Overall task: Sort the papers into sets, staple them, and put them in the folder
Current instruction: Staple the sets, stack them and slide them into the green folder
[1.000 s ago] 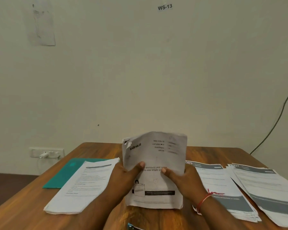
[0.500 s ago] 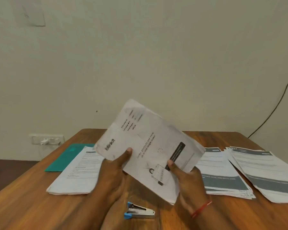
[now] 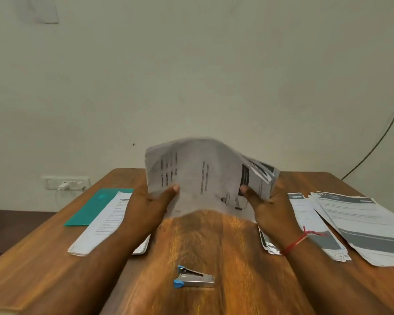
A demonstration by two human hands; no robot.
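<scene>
Stapler [image 3: 193, 277] sits lower centre on the counter [image 3: 205, 244], apart from both grips. Above it, my left grip [image 3: 146, 205] and right grip [image 3: 271, 208] each pinch a side of the paper set [image 3: 203, 176], thumbs on front, sheets bowed and blurry. Left pile [image 3: 100, 230] overlaps the green folder [image 3: 93, 206], right piles [image 3: 362, 226] at the right edge, plain wall [image 3: 191, 76] behind.
</scene>
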